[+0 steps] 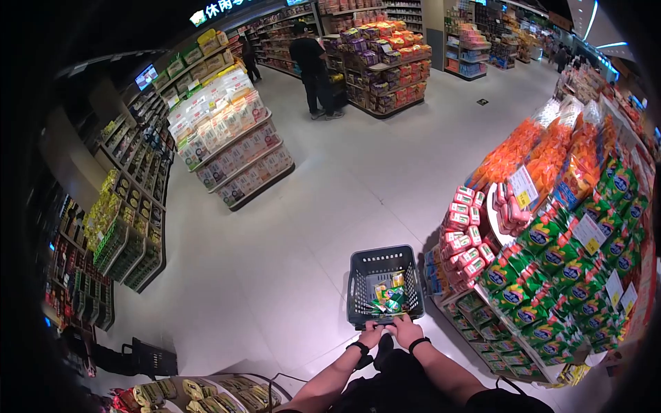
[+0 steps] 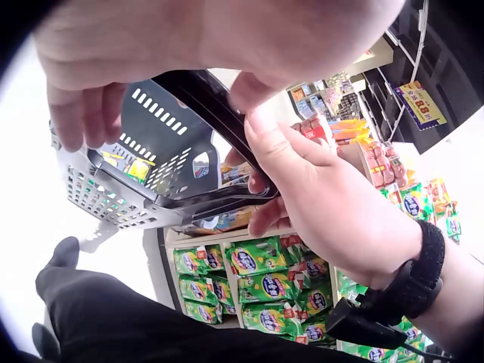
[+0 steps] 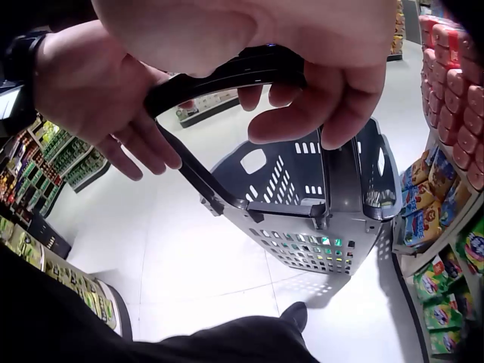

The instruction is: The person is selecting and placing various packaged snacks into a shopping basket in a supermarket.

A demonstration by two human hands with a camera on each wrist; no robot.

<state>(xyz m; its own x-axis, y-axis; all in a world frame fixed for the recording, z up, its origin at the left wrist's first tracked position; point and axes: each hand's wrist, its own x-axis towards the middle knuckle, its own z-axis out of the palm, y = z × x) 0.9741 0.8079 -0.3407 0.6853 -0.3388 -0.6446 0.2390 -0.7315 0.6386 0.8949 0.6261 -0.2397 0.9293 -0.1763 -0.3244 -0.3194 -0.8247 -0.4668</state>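
A dark grey plastic shopping basket point(image 1: 385, 258) with slotted walls hangs in front of my body. Several small yellow and green packets point(image 1: 390, 296) lie on its bottom. My left hand point(image 1: 372, 336) holds the black basket handle point(image 3: 234, 72) on its left part, thumb on one side and fingers on the other. Beside it, my right hand point(image 1: 407, 332) grips the same handle, and its thumb point(image 2: 266, 136) lies along the bar in the left wrist view. The two hands are close together at the basket's near side.
At right stands a shelf of green bags point(image 1: 544, 296), pink-red packs point(image 1: 465, 237) and orange bags point(image 1: 509, 151), close beside the basket. A stand of pale packages point(image 1: 227, 131) is ahead left. A person in black point(image 1: 310, 69) stands in the aisle. Packaged goods point(image 1: 220, 396) are near left.
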